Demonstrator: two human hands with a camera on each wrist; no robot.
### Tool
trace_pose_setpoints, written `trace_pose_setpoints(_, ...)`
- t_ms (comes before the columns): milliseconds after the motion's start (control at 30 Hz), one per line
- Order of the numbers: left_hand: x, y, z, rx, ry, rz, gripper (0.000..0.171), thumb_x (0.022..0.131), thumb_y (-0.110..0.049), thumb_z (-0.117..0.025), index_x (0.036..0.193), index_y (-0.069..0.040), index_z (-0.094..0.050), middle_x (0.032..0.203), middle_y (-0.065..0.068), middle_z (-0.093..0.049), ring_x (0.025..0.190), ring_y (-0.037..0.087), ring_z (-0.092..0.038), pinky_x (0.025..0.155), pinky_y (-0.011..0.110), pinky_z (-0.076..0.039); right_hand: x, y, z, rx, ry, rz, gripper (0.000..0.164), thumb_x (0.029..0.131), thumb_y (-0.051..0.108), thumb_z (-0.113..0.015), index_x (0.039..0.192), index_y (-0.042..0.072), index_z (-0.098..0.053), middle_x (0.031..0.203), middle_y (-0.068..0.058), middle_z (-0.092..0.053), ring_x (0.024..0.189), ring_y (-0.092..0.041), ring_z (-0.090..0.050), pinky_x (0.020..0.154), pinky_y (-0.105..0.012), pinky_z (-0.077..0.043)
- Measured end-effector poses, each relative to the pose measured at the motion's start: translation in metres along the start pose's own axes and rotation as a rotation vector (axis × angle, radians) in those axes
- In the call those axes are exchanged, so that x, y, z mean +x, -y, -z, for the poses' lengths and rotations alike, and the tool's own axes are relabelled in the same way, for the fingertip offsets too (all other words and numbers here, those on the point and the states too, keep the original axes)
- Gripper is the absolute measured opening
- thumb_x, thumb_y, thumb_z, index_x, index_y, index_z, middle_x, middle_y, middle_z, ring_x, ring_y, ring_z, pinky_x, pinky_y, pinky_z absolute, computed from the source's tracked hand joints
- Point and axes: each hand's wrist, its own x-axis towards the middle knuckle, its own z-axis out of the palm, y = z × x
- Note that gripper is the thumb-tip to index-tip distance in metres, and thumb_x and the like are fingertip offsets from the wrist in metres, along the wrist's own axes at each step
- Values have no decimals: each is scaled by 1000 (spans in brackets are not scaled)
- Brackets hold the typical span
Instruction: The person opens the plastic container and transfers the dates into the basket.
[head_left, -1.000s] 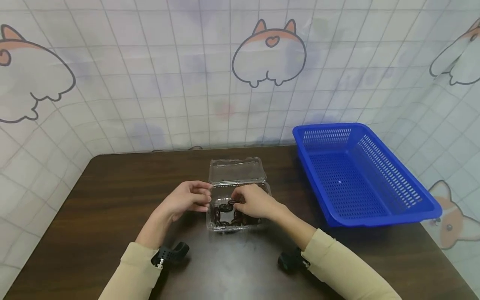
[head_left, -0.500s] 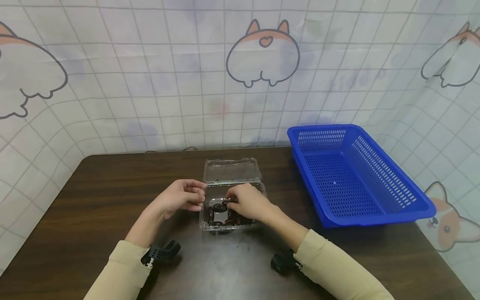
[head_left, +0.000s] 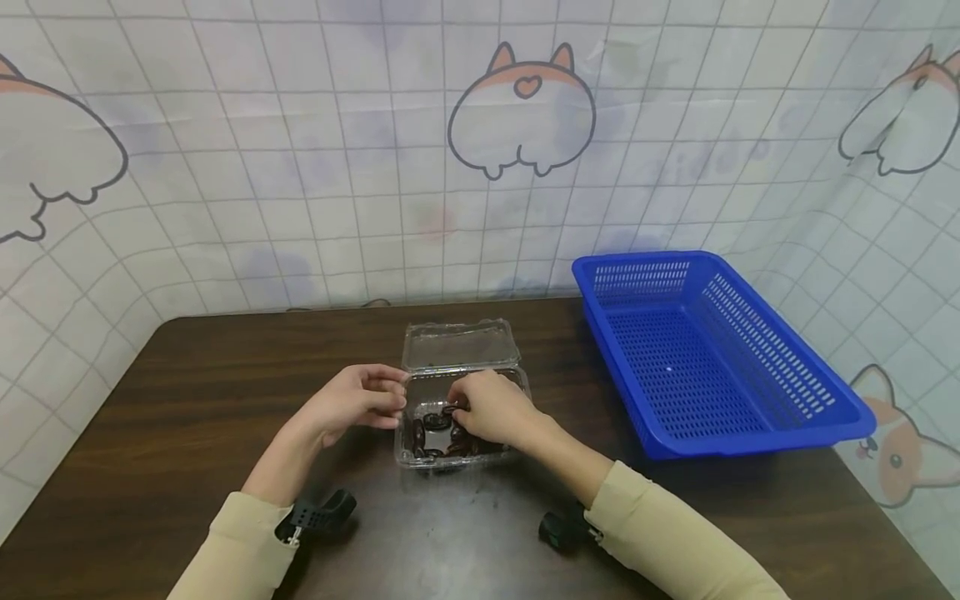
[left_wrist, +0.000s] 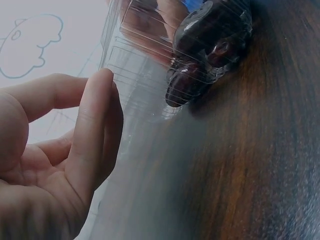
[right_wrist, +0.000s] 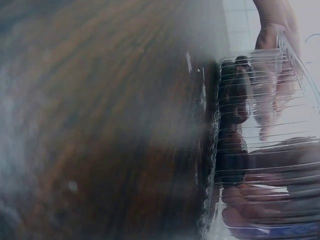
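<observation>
A clear plastic clamshell box sits on the table with its lid folded back. Several dark, glossy dates lie inside, showing through the wall in the left wrist view as dark fruit. My left hand is beside the box's left rim, its bent, relaxed fingertips right at the edge. Over the right part of the box, my right hand reaches down inside. Its thumb and index finger pinch a date; the other fingertips are hidden behind the hand.
A blue slotted plastic basket stands at the right of the dark wooden table. Behind the table hangs a white gridded wall covering with cartoon dogs. Black straps with cameras sit on both wrists.
The head view has shifted, so the scene sits slightly farther left. Within the box, my right fingers have moved only slightly among the dates; my left hand keeps its place at the rim.
</observation>
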Motion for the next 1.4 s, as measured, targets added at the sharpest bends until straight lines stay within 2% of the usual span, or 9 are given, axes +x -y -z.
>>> trace_pose_setpoints(100,-2,0,0,1,-5,2,47,98,2,-66,141,13,-49,109,17,-62,89,21,-67,79,38,-62,0,2,0,0,-2,8,12,96,17,-74,106,11,-77,97,0,-74,84,-14,-68,72,-34,-57)
trace_pose_setpoints(333,-2,-1,1,0,2,-2,48,98,1,-65,142,13,-47,110,19,-62,90,21,-67,79,38,-62,0,4,1,17,0,22,7,94,15,-74,99,11,-76,81,6,-66,66,-7,-59,58,-27,-51)
trace_pose_setpoints(567,-3,1,3,-16,2,1,47,99,2,-64,142,13,-47,113,21,-62,91,21,-67,79,37,-62,-3,3,8,54,16,72,7,95,13,-71,101,11,-72,86,5,-65,70,-10,-58,62,-30,-50)
trace_pose_setpoints(733,-2,3,4,-26,11,-7,47,99,3,-64,142,13,-47,117,24,-61,94,21,-67,80,37,-62,-4,-3,14,132,25,118,8,97,9,-68,104,11,-69,95,2,-68,77,-13,-61,69,-34,-50)
trace_pose_setpoints(867,-2,2,4,-33,14,-9,47,99,2,-64,142,13,-47,119,25,-60,95,21,-67,81,37,-62,-3,-7,19,197,28,135,8,96,8,-68,104,11,-69,91,3,-69,74,-11,-61,67,-31,-51)
trace_pose_setpoints(967,-2,1,4,-33,11,-9,46,99,3,-63,141,13,-48,118,25,-60,94,21,-67,81,37,-62,-3,-11,23,292,32,144,9,96,7,-68,104,9,-70,89,4,-69,75,-11,-62,67,-28,-52)
trace_pose_setpoints(1100,-2,1,3,-29,9,-7,46,99,3,-63,141,13,-48,117,24,-61,93,20,-67,80,37,-62,-5,-14,30,420,40,139,11,95,7,-69,107,8,-71,92,3,-70,80,-11,-65,69,-27,-55)
trace_pose_setpoints(1300,-2,0,3,-30,12,-3,47,99,3,-63,142,14,-46,114,22,-62,92,20,-67,80,37,-62,-12,-14,43,549,34,126,13,96,9,-72,110,10,-72,96,3,-71,84,-13,-67,74,-30,-56)
trace_pose_setpoints(1400,-2,1,3,-27,13,-6,47,100,3,-62,142,14,-46,113,22,-62,92,20,-67,80,37,-62,-16,-14,50,604,24,118,14,96,11,-73,110,11,-72,96,2,-71,83,-17,-66,71,-31,-55)
